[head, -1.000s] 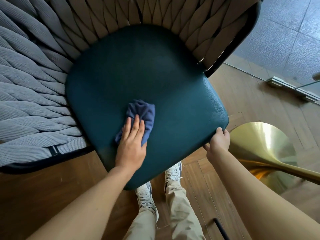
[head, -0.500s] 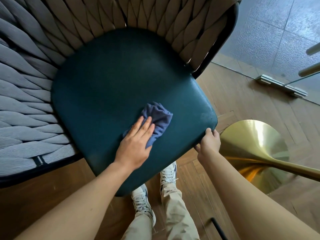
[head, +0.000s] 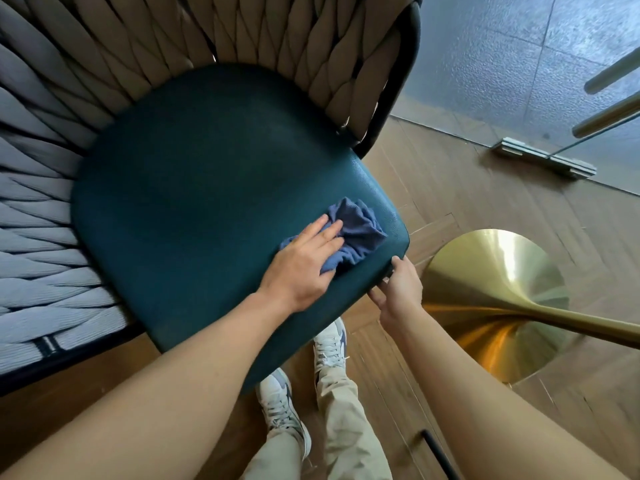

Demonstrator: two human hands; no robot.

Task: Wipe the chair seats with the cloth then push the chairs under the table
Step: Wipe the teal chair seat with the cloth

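Observation:
A dark teal chair seat (head: 194,209) fills the middle of the view, ringed by a woven rope backrest (head: 242,36). A crumpled blue cloth (head: 356,230) lies near the seat's right front corner. My left hand (head: 301,261) presses flat on the cloth with straight fingers. My right hand (head: 398,289) grips the seat's front right edge, fingers curled under it.
A brass trumpet-shaped table base (head: 498,306) stands on the wood floor right of the chair. A second woven grey chair back (head: 31,258) is at the left. A glass door with a floor fitting (head: 543,161) sits at the upper right. My legs and shoes (head: 329,351) are below the seat.
My left hand has slid the cloth rightward across the seat, from its middle front to the right front corner. My right hand has kept its hold on the seat edge.

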